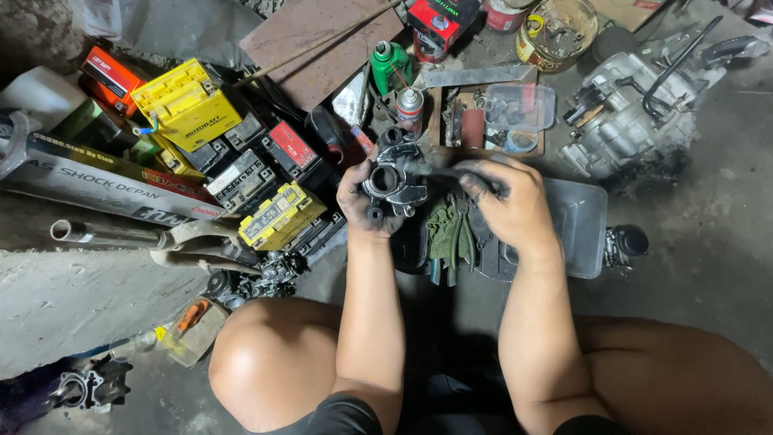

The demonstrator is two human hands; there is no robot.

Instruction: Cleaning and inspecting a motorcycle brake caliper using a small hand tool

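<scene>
Above a grey plastic tray [581,211] on the workshop floor, the left hand [364,203] cups a metal brake caliper [392,179] from beneath and behind, fingers curled round its body so that the open round bore faces the camera. The right hand [509,201] is closed round the handle of a dark, slender tool [439,170], whose tip meets the caliper at its right side; what kind of tool it is cannot be told, and whether the tip enters a hole or only touches the casting is hidden by grime and fingers. Both hands are blackened with grease. The bore appears empty, which suggests the caliper is already off its mount and at least partly stripped, while the dirt on the casting suggests that cleaning or refitting is far from finished; this is a judgement from the part's look alone. Beneath the hands, green-handled pliers [448,232] lie in the tray, unused. Beyond the caliper stand a green bottle [389,64] and a spray can [410,105]; to the right rests an engine casing [624,121]. Left of the hands, yellow and black batteries [187,105] are stacked beside a long carton [88,181], and a metal tube [105,234] lies just below them.
</scene>
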